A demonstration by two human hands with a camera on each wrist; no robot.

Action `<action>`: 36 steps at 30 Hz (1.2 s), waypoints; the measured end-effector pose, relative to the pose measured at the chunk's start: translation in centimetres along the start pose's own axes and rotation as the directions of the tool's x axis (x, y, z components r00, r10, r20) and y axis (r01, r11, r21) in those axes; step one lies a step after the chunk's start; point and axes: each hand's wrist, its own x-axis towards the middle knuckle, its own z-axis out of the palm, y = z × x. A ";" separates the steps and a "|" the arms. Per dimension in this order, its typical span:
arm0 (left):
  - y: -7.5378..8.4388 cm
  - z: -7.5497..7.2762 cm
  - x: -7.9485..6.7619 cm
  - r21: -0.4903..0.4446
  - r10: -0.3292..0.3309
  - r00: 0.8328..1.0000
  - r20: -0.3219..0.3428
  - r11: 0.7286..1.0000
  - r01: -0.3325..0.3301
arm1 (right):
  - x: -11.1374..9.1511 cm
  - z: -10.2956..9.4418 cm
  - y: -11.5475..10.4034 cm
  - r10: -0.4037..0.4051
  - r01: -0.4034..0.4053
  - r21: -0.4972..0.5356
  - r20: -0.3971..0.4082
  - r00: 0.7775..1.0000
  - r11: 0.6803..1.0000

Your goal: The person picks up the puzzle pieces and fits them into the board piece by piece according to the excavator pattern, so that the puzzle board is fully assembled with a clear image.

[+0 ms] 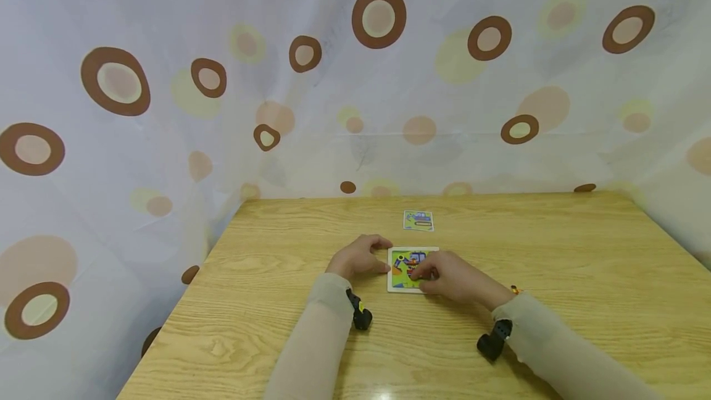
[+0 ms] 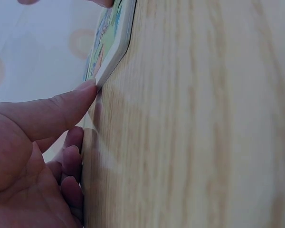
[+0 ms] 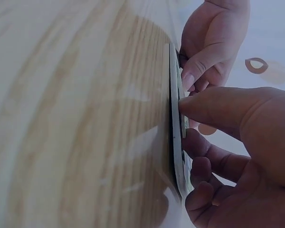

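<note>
A small picture puzzle point(image 1: 397, 280) in a white-edged tray lies on the table, showing a colourful digger on green. My left hand point(image 1: 358, 256) holds the tray by its left side, thumb on the edge and forefinger by the far corner. In the left wrist view the thumb point(image 2: 69, 105) touches the tray's corner. Over the right part of the puzzle, my right hand point(image 1: 452, 276) pinches a thin puzzle piece point(image 3: 183, 124) between thumb and fingers. That piece sits slightly raised above the tray in the right wrist view; its picture side is mostly hidden.
Beyond the puzzle lies a flat picture card point(image 1: 418, 220) with a similar digger. The wooden table point(image 1: 266, 301) reaches to a patterned cloth point(image 1: 311, 159) hanging behind and at both sides. Both wrists wear small black cameras.
</note>
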 end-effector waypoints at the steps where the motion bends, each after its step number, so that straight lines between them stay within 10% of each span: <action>1: 0.0 0.0 0.0 0.003 0.001 1.000 0.000 1.000 -0.001 | 0.0 -0.1 -0.1 -0.001 0.001 -0.002 0.003 1.000 1.000; 36: 0.1 0.1 0.0 -0.001 0.009 1.000 -0.001 1.000 -0.009 | 0.3 -0.9 -0.7 -0.080 0.080 -0.016 0.049 0.996 0.997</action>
